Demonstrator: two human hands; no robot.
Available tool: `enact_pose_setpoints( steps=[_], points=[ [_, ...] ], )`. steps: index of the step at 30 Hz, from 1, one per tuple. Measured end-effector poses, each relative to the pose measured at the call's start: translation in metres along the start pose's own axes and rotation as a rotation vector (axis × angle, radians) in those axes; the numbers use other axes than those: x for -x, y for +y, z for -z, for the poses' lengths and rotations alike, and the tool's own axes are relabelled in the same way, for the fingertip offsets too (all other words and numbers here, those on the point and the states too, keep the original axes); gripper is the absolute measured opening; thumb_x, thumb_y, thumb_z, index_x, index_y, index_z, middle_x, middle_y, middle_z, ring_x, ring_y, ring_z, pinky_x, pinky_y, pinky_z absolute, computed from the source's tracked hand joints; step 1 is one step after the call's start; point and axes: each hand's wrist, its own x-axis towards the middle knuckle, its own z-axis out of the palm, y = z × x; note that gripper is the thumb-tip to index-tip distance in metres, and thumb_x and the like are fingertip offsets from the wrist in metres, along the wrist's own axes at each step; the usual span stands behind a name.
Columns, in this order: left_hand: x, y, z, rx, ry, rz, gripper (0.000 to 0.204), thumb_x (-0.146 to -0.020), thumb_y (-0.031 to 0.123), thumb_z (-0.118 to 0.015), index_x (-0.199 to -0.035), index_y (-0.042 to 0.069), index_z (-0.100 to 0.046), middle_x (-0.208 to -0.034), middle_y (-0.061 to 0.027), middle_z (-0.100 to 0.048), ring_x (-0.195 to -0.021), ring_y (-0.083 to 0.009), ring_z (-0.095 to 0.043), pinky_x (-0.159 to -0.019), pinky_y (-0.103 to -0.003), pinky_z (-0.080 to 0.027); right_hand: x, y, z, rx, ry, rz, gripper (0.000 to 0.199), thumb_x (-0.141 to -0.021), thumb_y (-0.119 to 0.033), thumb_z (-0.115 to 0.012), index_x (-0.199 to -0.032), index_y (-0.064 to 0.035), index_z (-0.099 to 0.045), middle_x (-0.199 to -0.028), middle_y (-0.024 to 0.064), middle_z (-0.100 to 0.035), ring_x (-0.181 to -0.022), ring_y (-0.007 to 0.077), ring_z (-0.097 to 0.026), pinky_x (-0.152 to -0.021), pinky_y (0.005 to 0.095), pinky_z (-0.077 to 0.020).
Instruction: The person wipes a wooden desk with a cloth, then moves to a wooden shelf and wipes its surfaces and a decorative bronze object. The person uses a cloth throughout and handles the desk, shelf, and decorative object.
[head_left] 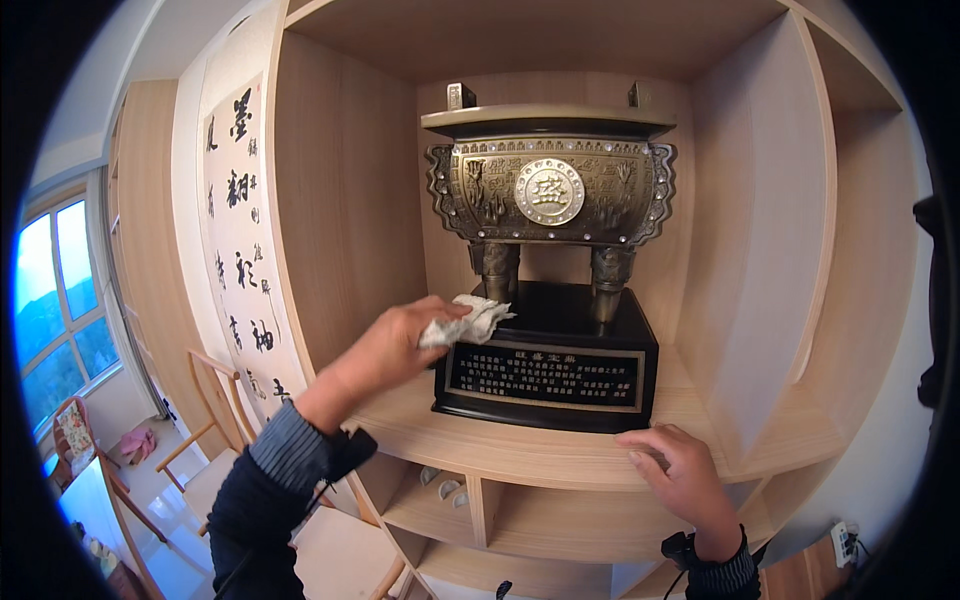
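Observation:
A bronze-coloured ding vessel (480, 215) with a round medallion stands on legs upon a glossy black plinth (640, 360) in a wooden niche. My left hand (405, 338) grips a crumpled white cloth (480, 322), which rests at the plinth's upper left corner beside the vessel's front leg. The fingers of that hand are closed around the cloth. My right hand (680, 470) lies on the front edge of the shelf (560, 450), just below the plinth's right corner. Its fingers are extended and hold nothing.
Upright wooden panels (345, 200) wall in the niche on both sides. Small pale cup-like pieces (447, 489) sit in a lower compartment. At left are a calligraphy scroll (240, 230), wooden chairs (213, 430) and a window (60, 280). A white power strip (844, 543) is at lower right.

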Motion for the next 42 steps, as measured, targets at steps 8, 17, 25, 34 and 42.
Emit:
enact_pose_setpoints(
  steps=[8,17,25,34,42],
  points=[
    [-0.056,-0.041,0.001,-0.177,-0.251,0.312,0.026,-0.095,0.020,-0.066,-0.109,-0.001,-0.069,-0.087,-0.0223,-0.071,-0.076,-0.0320,-0.068,-0.075,-0.041,-0.053,-0.003,-0.003,-0.002,0.079,0.015,0.090,0.020,-0.089,-0.013,-0.071,-0.109,-0.0086,-0.073,-0.098,0.0085,-0.073,-0.081,0.0244,-0.065,-0.071,0.0352,-0.0528],
    [-0.106,-0.075,-0.011,-0.260,-0.438,0.408,0.038,-0.092,0.024,-0.068,-0.120,-0.002,-0.064,-0.097,-0.0252,-0.072,-0.093,-0.0359,-0.071,-0.083,-0.042,-0.055,-0.004,0.001,-0.005,0.157,0.009,0.136,0.018,-0.088,-0.018,-0.072,-0.106,-0.0126,-0.074,-0.104,0.0041,-0.074,-0.091,0.0251,-0.066,-0.076,0.0357,-0.0544],
    [-0.130,-0.107,-0.028,-0.127,-0.441,0.329,0.035,-0.093,0.019,-0.069,-0.122,0.001,-0.064,-0.101,-0.0206,-0.072,-0.091,-0.0290,-0.070,-0.081,-0.039,-0.054,-0.005,0.003,-0.005,0.220,-0.002,0.153,0.019,-0.088,-0.021,-0.072,-0.106,-0.0153,-0.074,-0.105,0.0010,-0.073,-0.092,0.0228,-0.066,-0.076,0.0354,-0.0548],
    [-0.152,-0.126,-0.034,-0.147,-0.528,0.401,0.031,-0.093,0.017,-0.069,-0.120,0.002,-0.065,-0.095,-0.0159,-0.070,-0.087,-0.0240,-0.067,-0.077,-0.035,-0.052,-0.006,-0.001,-0.007,0.269,-0.026,0.115,0.017,-0.090,-0.022,-0.071,-0.106,-0.0161,-0.074,-0.106,0.0002,-0.071,-0.092,0.0231,-0.066,-0.076,0.0357,-0.0546],
    [-0.162,-0.144,-0.034,-0.275,-0.587,0.529,0.027,-0.094,0.016,-0.069,-0.117,0.002,-0.066,-0.090,-0.0116,-0.069,-0.083,-0.0196,-0.064,-0.073,-0.033,-0.050,-0.010,-0.005,-0.009,0.307,0.014,0.132,0.019,-0.084,-0.016,-0.071,-0.102,-0.0144,-0.075,-0.104,0.0000,-0.072,-0.088,0.0226,-0.065,-0.074,0.0349,-0.0531]
  ],
)
